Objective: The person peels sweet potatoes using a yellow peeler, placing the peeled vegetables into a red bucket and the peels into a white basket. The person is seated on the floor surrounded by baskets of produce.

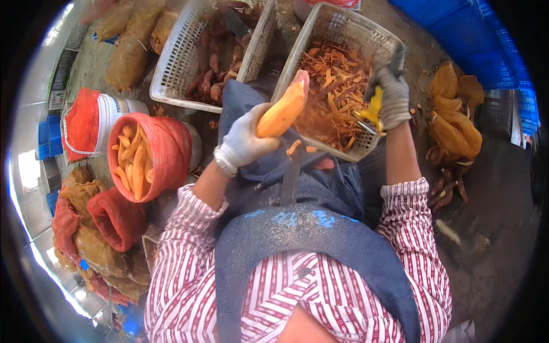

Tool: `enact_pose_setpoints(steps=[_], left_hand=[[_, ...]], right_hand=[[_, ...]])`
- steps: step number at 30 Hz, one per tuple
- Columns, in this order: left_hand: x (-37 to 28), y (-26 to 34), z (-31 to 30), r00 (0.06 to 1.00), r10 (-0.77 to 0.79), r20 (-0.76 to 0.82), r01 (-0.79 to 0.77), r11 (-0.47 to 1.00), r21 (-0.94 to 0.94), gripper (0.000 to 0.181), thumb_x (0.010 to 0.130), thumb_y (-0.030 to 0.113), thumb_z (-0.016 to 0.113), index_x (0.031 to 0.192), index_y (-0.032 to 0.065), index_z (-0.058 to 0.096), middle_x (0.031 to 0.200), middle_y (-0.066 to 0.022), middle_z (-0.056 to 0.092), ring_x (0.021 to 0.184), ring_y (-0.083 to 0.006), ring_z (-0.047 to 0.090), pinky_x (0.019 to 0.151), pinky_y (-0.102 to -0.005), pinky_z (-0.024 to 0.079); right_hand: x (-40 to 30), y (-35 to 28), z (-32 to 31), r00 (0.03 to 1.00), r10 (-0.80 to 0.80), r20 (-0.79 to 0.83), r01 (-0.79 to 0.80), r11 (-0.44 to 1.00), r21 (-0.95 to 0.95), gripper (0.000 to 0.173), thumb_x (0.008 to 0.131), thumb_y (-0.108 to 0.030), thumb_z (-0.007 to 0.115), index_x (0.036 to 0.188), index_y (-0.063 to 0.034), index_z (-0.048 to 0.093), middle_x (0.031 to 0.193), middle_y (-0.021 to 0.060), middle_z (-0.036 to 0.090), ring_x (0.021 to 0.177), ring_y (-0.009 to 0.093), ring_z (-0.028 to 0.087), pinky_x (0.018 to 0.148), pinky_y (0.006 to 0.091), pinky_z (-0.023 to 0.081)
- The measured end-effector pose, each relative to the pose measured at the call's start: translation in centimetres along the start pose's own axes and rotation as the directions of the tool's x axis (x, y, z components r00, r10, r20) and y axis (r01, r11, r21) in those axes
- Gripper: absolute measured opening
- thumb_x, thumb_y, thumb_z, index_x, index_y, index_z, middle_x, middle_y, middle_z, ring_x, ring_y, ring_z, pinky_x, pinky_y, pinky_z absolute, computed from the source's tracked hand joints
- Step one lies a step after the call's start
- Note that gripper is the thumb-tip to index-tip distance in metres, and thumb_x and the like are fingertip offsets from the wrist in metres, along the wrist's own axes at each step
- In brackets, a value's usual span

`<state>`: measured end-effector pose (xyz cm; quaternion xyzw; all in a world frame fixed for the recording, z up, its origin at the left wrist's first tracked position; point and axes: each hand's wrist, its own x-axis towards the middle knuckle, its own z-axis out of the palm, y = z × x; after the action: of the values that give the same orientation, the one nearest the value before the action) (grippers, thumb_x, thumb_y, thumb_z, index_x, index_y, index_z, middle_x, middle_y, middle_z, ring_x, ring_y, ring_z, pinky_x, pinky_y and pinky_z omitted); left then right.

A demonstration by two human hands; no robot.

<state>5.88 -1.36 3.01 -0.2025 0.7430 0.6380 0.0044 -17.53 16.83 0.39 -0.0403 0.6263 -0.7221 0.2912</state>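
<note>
A mostly peeled orange sweet potato (281,111) is gripped in my gloved left hand (248,139); reddish skin remains at its upper end. My right hand (389,96), in a grey-and-dark glove, holds a yellow-handled peeler (374,109) to the right of the root, apart from it. The peeler's metal end points down and left. Below both hands, a white plastic crate (296,55) holds a heap of orange and brown peelings (334,90). A few peel scraps (324,163) lie on my dark apron (309,180).
Left of the peelings, another white crate (171,64) holds unpeeled sweet potatoes (208,83) and a dark blade-like tool (236,23). A red-mesh-lined bucket (171,145) contains peeled pieces (138,165). White bucket (112,113), filled sacks (131,55), yellow mesh bags (454,124) and blue crates (454,34) stand around.
</note>
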Motion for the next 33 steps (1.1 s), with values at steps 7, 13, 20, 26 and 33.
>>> enact_pose_setpoints(steps=[7,13,20,26,33], left_hand=[[0.1,0.2,3.2,0.965,-0.190,0.183,0.262,0.768,-0.584,0.060,0.062,0.021,0.064,0.112,-0.0033,0.041,0.087,-0.0086,0.051,0.062,-0.0147,0.052,0.057,-0.0230,0.045],[-1.6,0.4,2.1,0.948,-0.219,0.231,0.314,0.759,-0.570,0.065,0.060,0.032,0.063,0.111,-0.0023,0.040,0.086,-0.0097,0.052,0.067,-0.0149,0.054,0.055,-0.0238,0.045],[1.8,-0.3,3.8,0.964,-0.195,0.180,0.242,0.925,-0.292,0.057,0.066,0.006,0.061,0.116,-0.0065,0.037,0.097,-0.0088,0.052,0.082,-0.0139,0.053,0.071,-0.0244,0.044],[0.4,1.3,3.0,0.965,-0.128,0.229,0.210,0.900,-0.382,0.058,0.066,0.014,0.065,0.115,-0.0042,0.041,0.099,-0.0082,0.054,0.088,-0.0135,0.052,0.079,-0.0245,0.041],[2.2,-0.4,4.3,0.923,-0.239,0.302,0.384,0.605,-0.697,0.059,0.070,0.025,0.062,0.117,-0.0016,0.038,0.094,-0.0079,0.052,0.081,-0.0134,0.053,0.070,-0.0226,0.045]], right_hand=[[-1.9,0.1,9.5,0.943,0.143,0.301,-0.328,0.557,0.763,0.013,0.085,-0.023,0.048,0.085,-0.0109,0.053,0.059,-0.0033,0.045,0.046,0.010,0.041,0.043,0.0262,0.034],[4.7,2.5,3.8,0.802,0.391,-0.452,-0.090,0.826,0.556,0.014,0.079,-0.017,0.054,0.079,-0.0035,0.050,0.058,0.0009,0.044,0.047,0.014,0.042,0.049,0.0309,0.041],[2.0,0.1,2.7,0.988,0.128,-0.084,-0.032,0.705,0.709,0.016,0.080,-0.015,0.050,0.067,-0.0085,0.044,0.055,0.0000,0.043,0.045,0.014,0.041,0.043,0.0283,0.039],[5.4,2.7,0.8,0.853,0.164,-0.496,0.107,0.875,0.473,0.014,0.077,-0.013,0.054,0.074,-0.0035,0.045,0.061,0.0057,0.045,0.046,0.016,0.043,0.045,0.0302,0.041],[-0.8,1.0,5.3,0.998,0.025,-0.061,0.038,0.546,0.837,0.012,0.084,-0.013,0.044,0.075,-0.0061,0.048,0.056,-0.0014,0.044,0.044,0.011,0.040,0.044,0.0285,0.040]])
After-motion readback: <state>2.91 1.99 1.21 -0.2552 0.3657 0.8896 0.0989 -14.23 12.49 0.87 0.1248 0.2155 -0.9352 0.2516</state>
